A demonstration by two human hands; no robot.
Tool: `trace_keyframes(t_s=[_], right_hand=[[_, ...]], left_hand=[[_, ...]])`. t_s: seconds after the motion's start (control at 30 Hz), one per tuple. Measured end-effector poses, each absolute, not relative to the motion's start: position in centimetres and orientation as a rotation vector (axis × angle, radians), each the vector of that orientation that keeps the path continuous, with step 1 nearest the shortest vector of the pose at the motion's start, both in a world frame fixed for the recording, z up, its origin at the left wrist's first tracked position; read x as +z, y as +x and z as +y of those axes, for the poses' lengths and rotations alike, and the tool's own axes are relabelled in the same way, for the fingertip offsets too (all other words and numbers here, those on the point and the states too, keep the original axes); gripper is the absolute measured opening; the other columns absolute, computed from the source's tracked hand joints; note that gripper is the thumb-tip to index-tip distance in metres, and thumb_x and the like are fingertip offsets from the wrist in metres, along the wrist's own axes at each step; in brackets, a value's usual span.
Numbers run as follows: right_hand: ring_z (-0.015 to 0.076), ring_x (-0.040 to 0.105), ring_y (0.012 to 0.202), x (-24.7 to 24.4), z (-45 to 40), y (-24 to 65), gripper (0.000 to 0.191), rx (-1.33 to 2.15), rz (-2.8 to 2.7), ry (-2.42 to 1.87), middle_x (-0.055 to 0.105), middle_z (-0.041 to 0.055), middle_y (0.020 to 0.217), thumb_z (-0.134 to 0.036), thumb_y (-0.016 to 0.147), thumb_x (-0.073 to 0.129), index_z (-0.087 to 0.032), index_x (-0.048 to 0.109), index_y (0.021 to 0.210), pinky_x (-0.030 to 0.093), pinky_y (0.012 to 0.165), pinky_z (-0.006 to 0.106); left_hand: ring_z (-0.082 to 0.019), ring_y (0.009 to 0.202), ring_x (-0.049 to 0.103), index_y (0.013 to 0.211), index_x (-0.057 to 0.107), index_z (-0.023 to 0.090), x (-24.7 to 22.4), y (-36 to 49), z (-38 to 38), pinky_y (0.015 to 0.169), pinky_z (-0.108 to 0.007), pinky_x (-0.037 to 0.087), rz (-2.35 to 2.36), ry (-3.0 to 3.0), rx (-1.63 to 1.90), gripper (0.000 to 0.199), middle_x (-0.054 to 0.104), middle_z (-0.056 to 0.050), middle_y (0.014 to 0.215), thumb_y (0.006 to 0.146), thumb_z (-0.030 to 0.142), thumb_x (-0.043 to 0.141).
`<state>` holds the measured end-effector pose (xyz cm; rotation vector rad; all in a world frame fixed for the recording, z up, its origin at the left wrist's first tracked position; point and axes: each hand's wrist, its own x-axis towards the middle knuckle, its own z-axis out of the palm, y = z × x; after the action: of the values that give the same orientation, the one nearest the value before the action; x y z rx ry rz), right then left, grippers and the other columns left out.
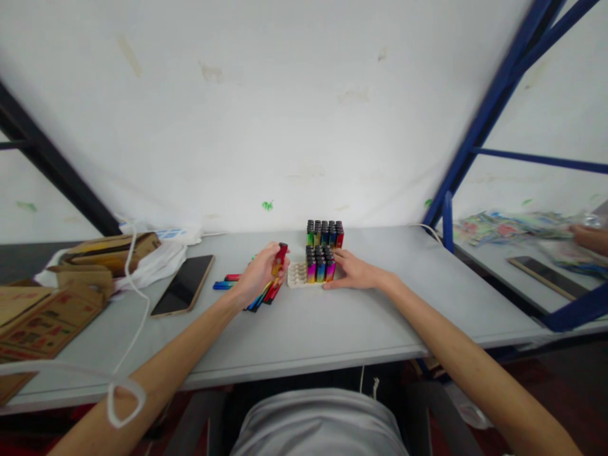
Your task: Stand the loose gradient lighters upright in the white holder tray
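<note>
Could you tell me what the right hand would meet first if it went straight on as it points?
Most likely the nearer upright lighters in the tray; depth leaves any gap unclear.

L hand raised, R hand low

Surface: a flat, pale grey tabletop against the wall
Left end: opened brown cardboard boxes with red print, beside crumpled white plastic
Phone: a dark-screened smartphone with a gold edge, lying flat
Cable: a white cord between boxes and phone
Centre: loose shiny multicoloured lighters, lying on their sides near an off-white pocketed tray
Back: upright black-topped lighters, bases partly hidden
</note>
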<state>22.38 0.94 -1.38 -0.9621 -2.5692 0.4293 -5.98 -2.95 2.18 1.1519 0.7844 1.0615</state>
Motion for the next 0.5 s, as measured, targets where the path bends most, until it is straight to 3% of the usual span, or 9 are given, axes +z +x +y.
trace_keyframes(t_s=[0.1,0.17,0.3,0.5], right_hand=[[0.0356,0.050,0.135,-1.3,0.9,22.4,0.086,0.430,-2.561,-0.955,0.052,0.0219,0.144,-0.071,0.083,0.069,-0.009,0.055,0.140,0.039,0.119,0.051],[0.0358,0.051,0.134,-1.2,0.9,22.3,0.085,0.428,-2.554,-0.941,0.053,0.0214,0.144,-0.071,0.083,0.070,-0.010,0.055,0.141,0.040,0.118,0.052],[0.0358,0.051,0.135,-1.2,1.0,22.3,0.083,0.430,-2.558,-0.901,0.054,0.0201,0.145,-0.069,0.084,0.069,-0.011,0.056,0.141,0.040,0.118,0.052],[0.0354,0.049,0.137,-1.3,1.1,22.3,0.082,0.411,-2.555,-0.872,0.053,0.0189,0.147,-0.068,0.084,0.070,-0.012,0.055,0.143,0.039,0.120,0.051]], left_hand=[[-0.013,0.062,0.058,0.097,0.053,0.021,1.8,-5.7,-2.8,0.058,-0.024,0.047,0.881,1.308,1.139,0.028,0.066,0.000,0.076,0.088,0.042,0.068],[-0.016,0.078,0.066,0.101,0.057,0.020,1.6,-5.7,-2.4,0.069,-0.027,0.052,0.942,1.436,1.186,0.031,0.072,-0.003,0.090,0.088,0.045,0.070],[-0.022,0.109,0.066,0.102,0.068,0.017,1.2,-5.9,-1.3,0.097,-0.034,0.052,0.970,1.741,1.210,0.035,0.073,-0.009,0.110,0.086,0.048,0.072],[-0.024,0.103,0.070,0.108,0.070,0.016,0.1,-5.7,-0.1,0.100,-0.038,0.054,0.986,1.912,1.139,0.039,0.076,-0.009,0.107,0.088,0.050,0.070]])
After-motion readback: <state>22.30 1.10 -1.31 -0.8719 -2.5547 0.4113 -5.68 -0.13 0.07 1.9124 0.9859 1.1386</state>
